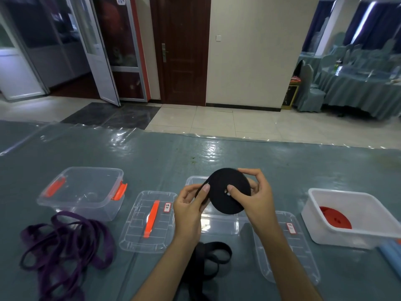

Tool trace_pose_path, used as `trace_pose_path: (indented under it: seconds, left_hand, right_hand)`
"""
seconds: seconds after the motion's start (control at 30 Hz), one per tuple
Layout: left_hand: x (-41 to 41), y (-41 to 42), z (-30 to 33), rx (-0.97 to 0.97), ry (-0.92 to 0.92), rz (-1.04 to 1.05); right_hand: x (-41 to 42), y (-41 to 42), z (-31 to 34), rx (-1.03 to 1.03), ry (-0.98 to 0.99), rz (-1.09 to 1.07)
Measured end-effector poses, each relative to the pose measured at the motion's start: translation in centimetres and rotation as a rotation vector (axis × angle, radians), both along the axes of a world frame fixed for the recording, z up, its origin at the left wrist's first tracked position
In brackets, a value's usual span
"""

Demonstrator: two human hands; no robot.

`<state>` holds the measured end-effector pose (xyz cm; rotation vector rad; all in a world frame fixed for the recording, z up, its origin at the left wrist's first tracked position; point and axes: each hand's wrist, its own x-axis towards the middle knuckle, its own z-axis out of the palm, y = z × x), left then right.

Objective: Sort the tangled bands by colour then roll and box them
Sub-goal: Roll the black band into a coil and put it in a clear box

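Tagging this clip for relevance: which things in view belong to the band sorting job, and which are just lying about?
Belongs to the job:
black roll, held by left hand and right hand
loose black band
purple band
red roll in white tub
clear box
lids

Just lying about:
blue tube
covered chairs

The table carries 3 boxes: 2 clear plastic boxes, one with orange latches (83, 190) and one behind the hands (219, 222), plus 1 white plastic tub (338, 233). 2 clear plastic lids lie flat, one with an orange handle (149, 222) and one at the right (288, 250). There are 2 rolled bands, 1 black roll (227, 190) and 1 red roll (335, 217), and 2 loose bands, 1 purple tangle (65, 244) and 1 black strip (208, 261). 2 hands show, the left hand (189, 206) and the right hand (253, 198).
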<state>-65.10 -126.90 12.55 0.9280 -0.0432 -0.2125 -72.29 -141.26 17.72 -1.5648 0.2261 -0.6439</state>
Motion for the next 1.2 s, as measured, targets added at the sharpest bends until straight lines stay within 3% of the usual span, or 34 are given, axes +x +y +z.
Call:
trace_pose_path:
  seconds: [0.2,0.33,0.43,0.6,0.7,0.9,1.1,1.2]
  left_hand:
    - [-1.2,0.8,0.0,0.006,0.022,-0.063]
    - [-2.7,0.5,-0.4,0.194,-0.002,0.074]
    - [-3.9,0.5,-0.7,0.221,-0.052,0.133]
    - [-5.2,1.1,-0.6,0.106,-0.014,-0.069]
    - [-4.5,1.7,-0.5,0.092,0.052,-0.077]
    - [-3.1,2.7,-0.5,0.183,0.055,-0.231]
    - [-2.4,2.7,0.0,0.232,0.039,-0.244]
    - [-1.7,2.9,-0.2,0.287,0.060,-0.222]
  right_hand:
    - [-1.8,0.4,-0.8,0.060,0.027,-0.022]
    - [-2.6,0.9,-1.8,0.109,0.048,-0.044]
    - [-2.8,1.4,-1.8,0.110,0.050,-0.071]
    - [-2.5,1.5,-1.8,0.148,0.036,-0.127]
    - [-2.7,0.9,-1.9,0.192,0.101,-0.062]
    - [-2.3,-0.3,-0.8,0.262,0.189,0.000]
    - [-1.8,-0.3,-2.3,0.235,0.193,-0.106]
    - [-1.5,-0.9,-2.8,0.258,0.253,-0.038]
